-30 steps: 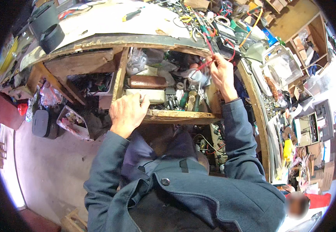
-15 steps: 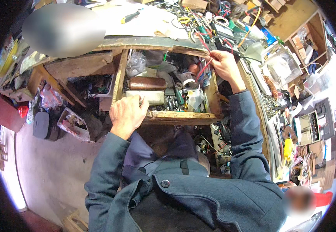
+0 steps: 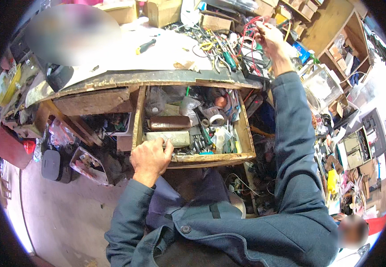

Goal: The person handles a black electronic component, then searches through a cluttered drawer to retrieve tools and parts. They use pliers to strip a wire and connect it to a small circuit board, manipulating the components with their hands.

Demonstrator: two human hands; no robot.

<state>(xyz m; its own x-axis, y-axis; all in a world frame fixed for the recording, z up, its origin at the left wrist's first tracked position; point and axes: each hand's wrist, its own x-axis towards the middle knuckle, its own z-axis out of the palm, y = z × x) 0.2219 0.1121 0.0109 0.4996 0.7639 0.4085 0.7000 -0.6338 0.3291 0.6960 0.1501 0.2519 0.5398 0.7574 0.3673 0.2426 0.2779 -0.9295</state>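
An open wooden drawer (image 3: 210, 160) juts out from the workbench in front of me. My left hand (image 3: 150, 158) is curled over the left part of its front edge, fingertips by a pale oblong box (image 3: 175, 139). Behind that box lies a brown case (image 3: 170, 123). Several tools, clear plastic bags and a white roll (image 3: 216, 119) fill the rest of the drawer. My right hand (image 3: 270, 38) is raised over the cluttered right side of the bench, its fingers closed on a bundle of thin red wire (image 3: 249, 30). Part of the wire trails down towards the bench.
Pliers, cutters and cables are heaped on the bench beside a green-handled tool (image 3: 229, 60). A yellow-and-black screwdriver (image 3: 146, 46) lies on the white bench top (image 3: 126, 53). Cardboard boxes (image 3: 164, 12) stand behind. Below left are a dark bin (image 3: 56, 164) and an open box (image 3: 88, 165).
My right hand has moved from the drawer's far right corner up and away over the bench, carrying the red wire. My left hand stays at the drawer front. The view has shifted.
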